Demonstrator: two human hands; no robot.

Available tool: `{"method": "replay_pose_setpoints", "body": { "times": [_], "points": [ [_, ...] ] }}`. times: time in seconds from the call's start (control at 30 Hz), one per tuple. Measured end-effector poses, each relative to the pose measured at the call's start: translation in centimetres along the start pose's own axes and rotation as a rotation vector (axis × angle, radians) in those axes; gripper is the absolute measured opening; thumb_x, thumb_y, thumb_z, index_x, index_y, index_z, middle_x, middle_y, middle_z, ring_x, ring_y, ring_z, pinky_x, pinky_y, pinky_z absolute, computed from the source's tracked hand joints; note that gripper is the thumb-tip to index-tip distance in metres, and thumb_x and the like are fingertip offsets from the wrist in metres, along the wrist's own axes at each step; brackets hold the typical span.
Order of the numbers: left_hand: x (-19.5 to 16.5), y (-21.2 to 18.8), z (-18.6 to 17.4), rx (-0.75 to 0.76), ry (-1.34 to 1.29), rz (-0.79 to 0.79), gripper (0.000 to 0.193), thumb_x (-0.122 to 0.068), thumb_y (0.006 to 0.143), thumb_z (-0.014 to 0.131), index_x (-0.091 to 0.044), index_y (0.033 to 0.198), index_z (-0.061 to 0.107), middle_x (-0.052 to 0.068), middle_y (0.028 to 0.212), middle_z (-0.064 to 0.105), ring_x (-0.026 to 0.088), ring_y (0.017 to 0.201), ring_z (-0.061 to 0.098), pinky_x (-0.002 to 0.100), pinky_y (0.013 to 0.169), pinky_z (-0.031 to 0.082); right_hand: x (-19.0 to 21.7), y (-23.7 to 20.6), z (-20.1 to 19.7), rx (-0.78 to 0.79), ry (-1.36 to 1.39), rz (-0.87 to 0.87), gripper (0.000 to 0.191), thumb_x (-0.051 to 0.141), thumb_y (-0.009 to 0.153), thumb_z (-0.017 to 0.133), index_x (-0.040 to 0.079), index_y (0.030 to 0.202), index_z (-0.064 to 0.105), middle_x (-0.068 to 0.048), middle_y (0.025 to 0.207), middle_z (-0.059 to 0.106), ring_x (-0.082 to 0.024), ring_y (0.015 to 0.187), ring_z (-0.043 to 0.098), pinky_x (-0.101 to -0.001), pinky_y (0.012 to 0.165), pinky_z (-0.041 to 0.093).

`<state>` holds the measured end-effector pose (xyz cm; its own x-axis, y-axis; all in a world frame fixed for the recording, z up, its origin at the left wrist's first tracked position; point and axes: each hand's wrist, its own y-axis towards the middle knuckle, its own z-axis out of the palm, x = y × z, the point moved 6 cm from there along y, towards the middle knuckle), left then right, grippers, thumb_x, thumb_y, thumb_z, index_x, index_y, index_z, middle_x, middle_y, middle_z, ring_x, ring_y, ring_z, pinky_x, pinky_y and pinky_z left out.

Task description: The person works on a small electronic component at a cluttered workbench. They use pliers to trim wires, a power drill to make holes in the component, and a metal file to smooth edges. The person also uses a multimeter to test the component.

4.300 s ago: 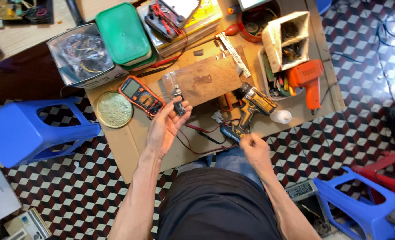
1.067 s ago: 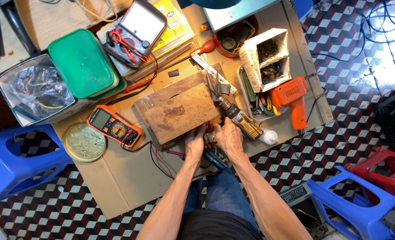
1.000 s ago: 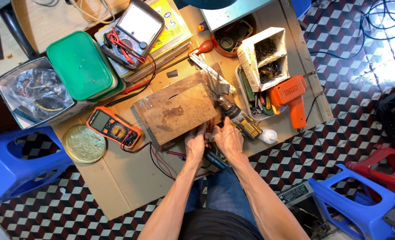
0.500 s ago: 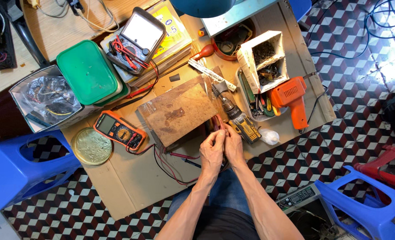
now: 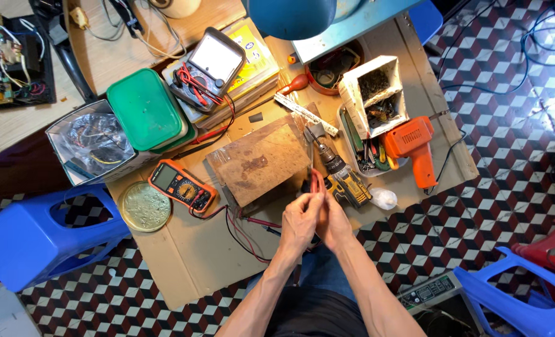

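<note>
bare cardboard (image 5: 184, 262) left of hands, wooden block (image 5: 262, 159) and drill (image 5: 343, 178) crowding ahead, probably touching

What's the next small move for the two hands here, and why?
Probably ease the hands apart a little. The left hand and right hand are pressed together around a small red-handled tool, hiding what they grip, close above the drill and the wooden block.
</note>
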<state>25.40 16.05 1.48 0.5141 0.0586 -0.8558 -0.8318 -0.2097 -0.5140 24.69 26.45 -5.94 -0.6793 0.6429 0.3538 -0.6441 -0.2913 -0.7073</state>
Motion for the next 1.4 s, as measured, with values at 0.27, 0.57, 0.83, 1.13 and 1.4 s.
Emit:
{"method": "replay_pose_setpoints", "body": {
  "times": [0.27, 0.57, 0.83, 1.13, 1.4],
  "points": [
    [-0.7, -8.4, 2.4, 0.310, 0.213, 0.210, 0.032, -0.036, 0.094, 0.065, -0.008, 0.103, 0.077, 0.012, 0.084, 0.076, 0.013, 0.077, 0.072, 0.031, 0.072, 0.056, -1.9, -8.1, -7.5, -0.043, 0.055, 0.256, 0.052, 0.034, 0.093, 0.054, 0.005, 0.136, 0.058, -0.012, 0.133, 0.068, -0.025, 0.120, 0.064, -0.0416, 0.103, 0.051],
    [1.9, -7.0, -6.3, 0.282, -0.421, -0.041, 0.045, -0.015, 0.097, 0.052, 0.000, 0.140, 0.049, 0.018, 0.122, 0.069, 0.017, 0.092, 0.068, 0.030, 0.080, 0.059, -1.1, -18.6, -6.2, -0.021, -0.480, 0.062, 0.048, 0.009, 0.077, 0.070, 0.004, 0.123, 0.060, -0.008, 0.092, 0.069, -0.021, 0.079, 0.070, -0.0343, 0.072, 0.059],
    [1.3, -5.7, -10.2, 0.286, -0.484, -0.019, 0.039, -0.014, 0.101, 0.059, 0.007, 0.134, 0.054, 0.012, 0.125, 0.067, 0.017, 0.103, 0.070, 0.028, 0.093, 0.059, -1.9, -18.3, -2.3, -0.092, -0.845, 0.041, 0.033, 0.034, 0.089, 0.068, 0.003, 0.092, 0.057, -0.005, 0.066, 0.058, -0.016, 0.048, 0.054, -0.0288, 0.045, 0.040],
    [3.0, -5.6, -8.9, 0.131, -0.701, -0.050, 0.038, -0.010, 0.095, 0.069, -0.002, 0.132, 0.061, 0.006, 0.107, 0.072, 0.013, 0.089, 0.071, 0.026, 0.083, 0.060, -1.0, -15.4, -0.5, -0.043, -1.264, 0.169, 0.040, 0.048, 0.091, 0.060, 0.009, 0.100, 0.066, -0.003, 0.068, 0.058, -0.012, 0.053, 0.051, -0.0258, 0.047, 0.038],
    [7.6, -7.8, -5.5, 0.038, -0.804, -0.114, 0.032, -0.009, 0.093, 0.070, -0.001, 0.123, 0.067, 0.008, 0.106, 0.075, 0.014, 0.088, 0.073, 0.026, 0.082, 0.062, -3.5, -16.0, -3.5, 0.101, -1.266, 0.159, 0.048, 0.049, 0.093, 0.058, 0.004, 0.106, 0.066, -0.002, 0.073, 0.058, -0.010, 0.058, 0.056, -0.0249, 0.048, 0.043]
  ]
}}
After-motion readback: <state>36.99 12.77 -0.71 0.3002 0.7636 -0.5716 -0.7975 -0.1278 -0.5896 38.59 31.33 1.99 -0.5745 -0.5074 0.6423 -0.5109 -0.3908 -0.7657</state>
